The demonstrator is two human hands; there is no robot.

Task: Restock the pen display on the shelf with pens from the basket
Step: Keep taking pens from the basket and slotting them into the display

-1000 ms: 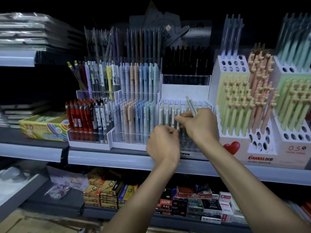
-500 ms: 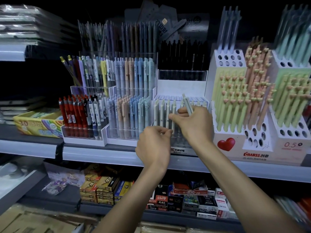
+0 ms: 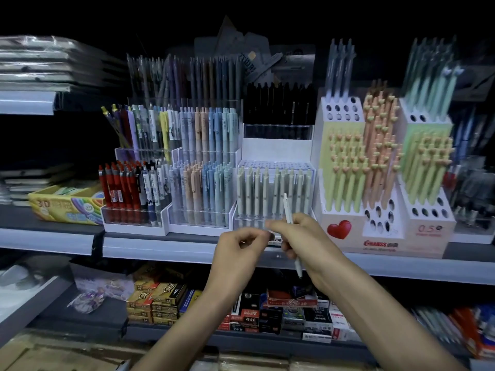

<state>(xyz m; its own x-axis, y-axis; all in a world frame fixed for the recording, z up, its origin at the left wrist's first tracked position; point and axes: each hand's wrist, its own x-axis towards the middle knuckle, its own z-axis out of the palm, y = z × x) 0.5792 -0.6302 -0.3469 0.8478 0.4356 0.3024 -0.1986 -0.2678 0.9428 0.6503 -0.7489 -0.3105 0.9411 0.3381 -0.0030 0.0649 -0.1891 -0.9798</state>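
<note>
The right hand point(image 3: 308, 245) grips one pale pen point(image 3: 287, 210) in curled fingers. The pen stands nearly upright, tilted slightly. Its clip end projects above the fingers and its dark tip points down below the palm. The pen is held in front of the lower tier of the pen display point(image 3: 276, 148), close to it but not inserted.

The left hand point(image 3: 238, 255) is raised just beside the right hand, at the front edge of the shelf point(image 3: 160, 247). Its fingers are curled and its fingertips meet those of the right hand. Whether the left hand holds anything cannot be determined, because the contact area is blurred.

The pen display is a white stepped unit with a clear front wall.
- Lower tier: a row of grey-green pens point(image 3: 267, 191), upright, with gaps between some of them.
- Middle tier: a grid of small holes, visible behind the row.
- Top tier: black pens point(image 3: 278, 108).

Adjacent stock on the same shelf:
- Left of the pen display: a clear rack of pastel pens point(image 3: 203, 188) in pink, blue and grey.
- Further left: a rack of red pens point(image 3: 117, 194) mixed with white and black ones.
- At the left end: a yellow crayon box point(image 3: 64, 207).
- Right of the pen display: a cardboard stand with a red heart point(image 3: 339, 229), carrying yellow-green, peach and mint pens with heart-shaped tops.

The shelf below carries stacked small boxes point(image 3: 160, 298) in gold, black and red
</note>
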